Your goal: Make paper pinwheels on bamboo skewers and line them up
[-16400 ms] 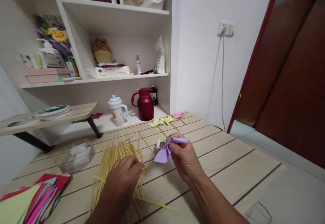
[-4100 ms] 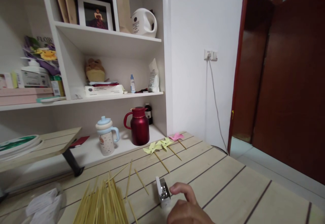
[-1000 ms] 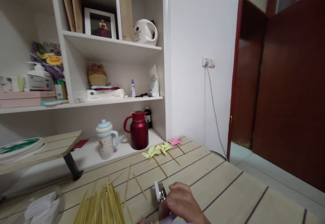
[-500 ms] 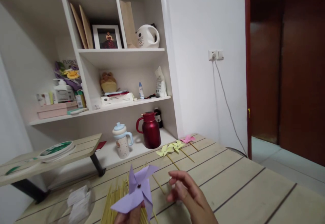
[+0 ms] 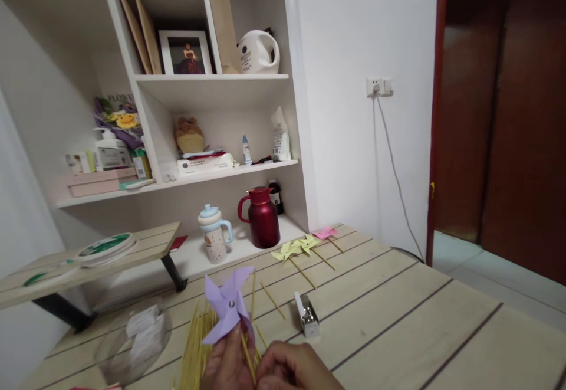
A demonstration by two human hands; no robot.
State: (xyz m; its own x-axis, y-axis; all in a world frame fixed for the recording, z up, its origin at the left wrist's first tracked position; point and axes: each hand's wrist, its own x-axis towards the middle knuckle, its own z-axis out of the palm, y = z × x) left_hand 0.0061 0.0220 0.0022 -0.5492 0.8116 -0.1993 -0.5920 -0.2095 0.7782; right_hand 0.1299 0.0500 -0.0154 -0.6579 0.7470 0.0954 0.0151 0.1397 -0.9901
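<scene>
A purple paper pinwheel (image 5: 226, 310) with a small shiny pin at its centre is pinched in my left hand (image 5: 227, 360), its blades tilted toward me. Just under it, a thin wooden stick (image 5: 246, 357) slants down from the left thumb to my right hand (image 5: 294, 366), whose curled fingers close on its lower end. Whether the stick joins the pinwheel's back is hidden. Left of the hands lies a bundle of sticks (image 5: 193, 346), and a few loose sticks (image 5: 273, 300) lie beyond them. A small opened box (image 5: 308, 316) of shiny metal pieces sits ahead of the right hand.
Two yellow pinwheels (image 5: 286, 251) and a pink pinwheel (image 5: 326, 233) on sticks lie at the table's far edge. A clear container (image 5: 106, 351) with white packets is at left, near a raised wooden stand (image 5: 154, 242). A cup (image 5: 215, 239) and red jug (image 5: 264, 222) stand on the shelf behind.
My right hand has moved down and left from open air to the stick below the pinwheel, uncovering the small box. The pinwheel has shifted slightly left and up.
</scene>
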